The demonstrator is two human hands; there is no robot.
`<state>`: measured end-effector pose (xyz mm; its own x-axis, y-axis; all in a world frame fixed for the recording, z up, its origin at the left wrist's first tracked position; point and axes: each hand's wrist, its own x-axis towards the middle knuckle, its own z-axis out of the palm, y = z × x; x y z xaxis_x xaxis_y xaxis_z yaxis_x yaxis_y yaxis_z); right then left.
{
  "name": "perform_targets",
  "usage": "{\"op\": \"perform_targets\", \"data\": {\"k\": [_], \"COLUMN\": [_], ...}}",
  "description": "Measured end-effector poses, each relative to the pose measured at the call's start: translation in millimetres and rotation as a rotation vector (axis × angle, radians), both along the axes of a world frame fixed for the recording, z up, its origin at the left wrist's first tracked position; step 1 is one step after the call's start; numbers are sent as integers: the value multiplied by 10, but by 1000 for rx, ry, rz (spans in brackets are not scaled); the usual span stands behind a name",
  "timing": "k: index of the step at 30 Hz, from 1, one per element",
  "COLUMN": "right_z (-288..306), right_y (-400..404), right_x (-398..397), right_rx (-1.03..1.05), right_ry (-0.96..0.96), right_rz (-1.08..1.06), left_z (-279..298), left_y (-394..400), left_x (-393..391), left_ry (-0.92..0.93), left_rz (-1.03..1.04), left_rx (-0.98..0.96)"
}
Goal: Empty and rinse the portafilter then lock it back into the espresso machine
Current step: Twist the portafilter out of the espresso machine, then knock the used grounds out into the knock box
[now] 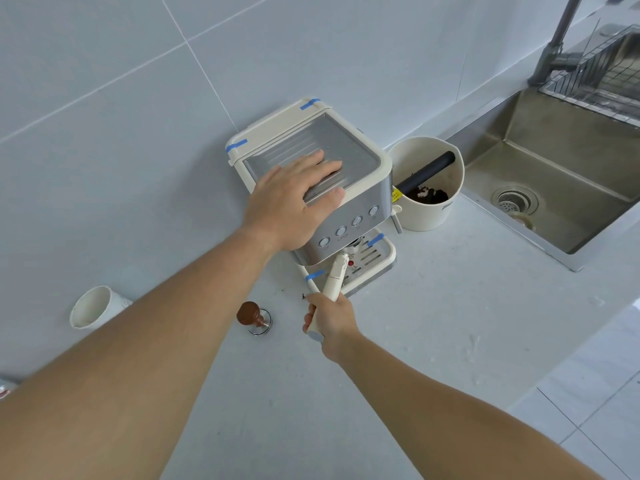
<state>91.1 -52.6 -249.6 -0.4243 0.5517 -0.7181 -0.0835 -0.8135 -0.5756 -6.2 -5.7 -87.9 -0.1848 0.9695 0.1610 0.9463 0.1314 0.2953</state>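
Observation:
A cream and steel espresso machine (353,188) stands on the counter against the tiled wall. My left hand (294,202) lies flat on its top tray, fingers spread, thumb over the front edge. The portafilter (337,275) has a cream handle that sticks out toward me from under the machine's group head, above the drip tray (379,256). My right hand (329,318) is wrapped around the handle's near end. The portafilter's basket is hidden under the machine.
A cream knock box (427,209) with a black bar and coffee grounds stands right of the machine. A steel sink (554,188) with faucet (557,39) and wire rack (602,74) lies further right. A wooden-handled tamper (254,318) and a white cup (91,306) sit on the counter at left.

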Motion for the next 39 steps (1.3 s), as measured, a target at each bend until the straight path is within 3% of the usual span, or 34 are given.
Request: {"op": "perform_targets", "data": {"k": [11, 25, 34, 39], "right_z": [40, 389, 554, 618], "right_y": [171, 745, 1304, 1624], "right_x": [1035, 1963, 2371, 2486], "right_rx": [-45, 93, 146, 134], "right_ry": [-107, -168, -121, -96], "right_rz": [223, 526, 585, 565], "left_z": [-18, 58, 99, 121], "left_y": [22, -23, -15, 46], "left_x": [-31, 52, 91, 240], "left_ry": [3, 11, 25, 33], "left_rz": [-12, 30, 87, 176], "left_rx": [-11, -89, -194, -150]}}
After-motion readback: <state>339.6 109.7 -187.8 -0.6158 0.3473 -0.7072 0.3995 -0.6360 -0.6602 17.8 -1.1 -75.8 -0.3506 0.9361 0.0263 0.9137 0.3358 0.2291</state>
